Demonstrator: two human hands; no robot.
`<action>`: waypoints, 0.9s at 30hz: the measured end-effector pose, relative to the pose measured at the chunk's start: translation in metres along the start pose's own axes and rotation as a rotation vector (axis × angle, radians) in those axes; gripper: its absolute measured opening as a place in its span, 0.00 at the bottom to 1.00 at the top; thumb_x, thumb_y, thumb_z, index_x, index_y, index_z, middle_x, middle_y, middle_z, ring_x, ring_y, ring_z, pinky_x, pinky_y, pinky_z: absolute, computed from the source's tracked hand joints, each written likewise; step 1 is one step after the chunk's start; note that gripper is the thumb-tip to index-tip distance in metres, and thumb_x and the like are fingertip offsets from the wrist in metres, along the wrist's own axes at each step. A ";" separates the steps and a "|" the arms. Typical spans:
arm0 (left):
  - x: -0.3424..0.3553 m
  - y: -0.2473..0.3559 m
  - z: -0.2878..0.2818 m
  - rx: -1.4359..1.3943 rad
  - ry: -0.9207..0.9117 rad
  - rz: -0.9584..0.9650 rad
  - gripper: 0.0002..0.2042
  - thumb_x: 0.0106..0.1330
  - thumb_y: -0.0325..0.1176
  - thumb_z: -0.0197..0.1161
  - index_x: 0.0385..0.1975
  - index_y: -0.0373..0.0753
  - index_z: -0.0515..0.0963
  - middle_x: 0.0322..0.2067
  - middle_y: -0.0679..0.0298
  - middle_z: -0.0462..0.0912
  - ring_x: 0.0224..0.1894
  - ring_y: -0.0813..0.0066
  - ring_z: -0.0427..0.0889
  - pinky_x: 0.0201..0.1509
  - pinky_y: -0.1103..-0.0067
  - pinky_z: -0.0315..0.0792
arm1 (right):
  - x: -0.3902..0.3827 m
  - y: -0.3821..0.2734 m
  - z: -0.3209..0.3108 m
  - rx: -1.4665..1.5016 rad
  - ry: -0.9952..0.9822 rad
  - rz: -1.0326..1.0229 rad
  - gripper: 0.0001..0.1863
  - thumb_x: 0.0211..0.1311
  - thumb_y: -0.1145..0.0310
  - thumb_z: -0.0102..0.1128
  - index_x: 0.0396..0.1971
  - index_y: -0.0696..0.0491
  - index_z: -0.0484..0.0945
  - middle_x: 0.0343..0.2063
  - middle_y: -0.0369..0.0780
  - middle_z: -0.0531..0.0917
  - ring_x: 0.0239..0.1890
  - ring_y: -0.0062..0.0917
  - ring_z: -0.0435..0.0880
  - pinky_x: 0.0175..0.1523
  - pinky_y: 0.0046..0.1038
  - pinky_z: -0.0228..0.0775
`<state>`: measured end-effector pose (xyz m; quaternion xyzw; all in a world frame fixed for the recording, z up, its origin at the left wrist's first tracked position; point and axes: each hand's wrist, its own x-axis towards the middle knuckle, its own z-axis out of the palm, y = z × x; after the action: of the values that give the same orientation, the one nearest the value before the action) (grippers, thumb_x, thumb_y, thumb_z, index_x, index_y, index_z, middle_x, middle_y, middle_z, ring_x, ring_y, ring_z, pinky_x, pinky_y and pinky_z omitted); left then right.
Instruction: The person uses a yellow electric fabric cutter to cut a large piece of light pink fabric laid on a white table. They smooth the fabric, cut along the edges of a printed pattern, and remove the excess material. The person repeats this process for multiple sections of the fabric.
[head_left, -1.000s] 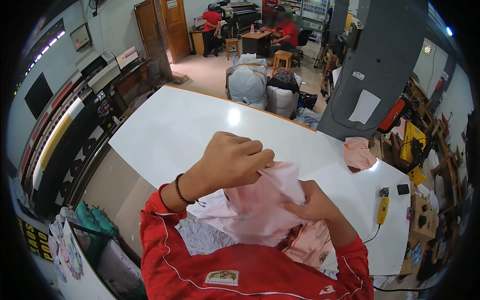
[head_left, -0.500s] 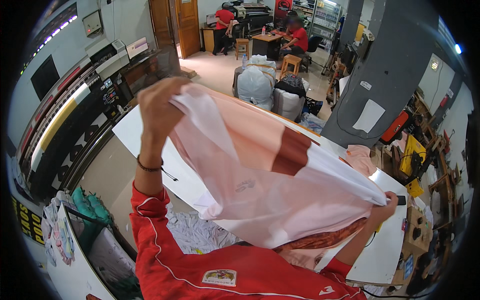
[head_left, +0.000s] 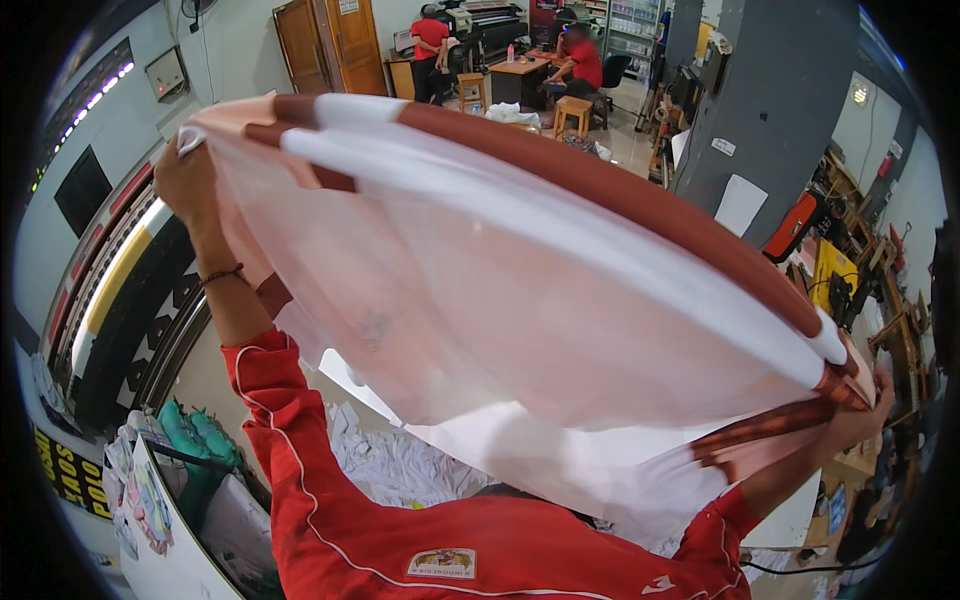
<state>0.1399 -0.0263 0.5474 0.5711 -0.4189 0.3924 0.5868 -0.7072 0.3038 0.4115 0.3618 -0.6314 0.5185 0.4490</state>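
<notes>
A wide piece of fabric (head_left: 520, 290), pale pinkish white with brown, white and peach bands along its far edge, is stretched in the air in front of me. My left hand (head_left: 188, 190), raised at the far left, is closed on one upper corner of it. At the right, my right hand (head_left: 862, 415) grips the other end, its fingers partly hidden by the bunched cloth. Between my arms the fabric sags and billows. Beneath it, part of a white table (head_left: 475, 440) shows; the cloth hides most of the tabletop.
A heap of white cloth pieces (head_left: 390, 455) lies below the table's near left side. Large printing machines (head_left: 110, 290) line the left wall. A grey pillar (head_left: 745, 130) stands beyond the right end. Two people in red shirts are at the back near wooden stools (head_left: 572, 115).
Both hands have moved outward, the left one also up slightly. The fabric has spread wider and lifted, covering the bags behind the table, and its brown band now runs along the top.
</notes>
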 end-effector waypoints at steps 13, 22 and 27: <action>-0.094 -0.124 0.092 0.034 -0.980 -0.466 0.25 0.72 0.54 0.57 0.47 0.37 0.87 0.45 0.47 0.89 0.45 0.45 0.91 0.51 0.55 0.84 | -0.041 0.105 0.132 -0.079 -0.387 -0.024 0.19 0.63 0.70 0.58 0.53 0.56 0.81 0.48 0.47 0.85 0.53 0.40 0.84 0.61 0.38 0.74; -0.089 -0.080 0.192 -1.293 -1.029 -0.565 0.20 0.77 0.41 0.58 0.59 0.32 0.79 0.52 0.55 0.85 0.50 0.63 0.87 0.53 0.69 0.85 | 0.035 0.110 0.310 0.118 -0.505 0.400 0.17 0.70 0.62 0.57 0.54 0.49 0.85 0.48 0.50 0.88 0.53 0.48 0.86 0.59 0.40 0.74; -0.012 0.044 0.098 -1.423 -0.648 -0.393 0.22 0.76 0.43 0.58 0.56 0.29 0.80 0.49 0.55 0.85 0.48 0.64 0.86 0.54 0.69 0.82 | 0.106 0.091 0.244 0.168 -0.102 -0.046 0.16 0.67 0.68 0.60 0.51 0.54 0.86 0.45 0.47 0.88 0.49 0.34 0.87 0.56 0.32 0.75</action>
<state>0.0901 -0.1223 0.5505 0.2090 -0.6097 -0.2643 0.7175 -0.8738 0.0838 0.4664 0.4385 -0.5990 0.5402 0.3963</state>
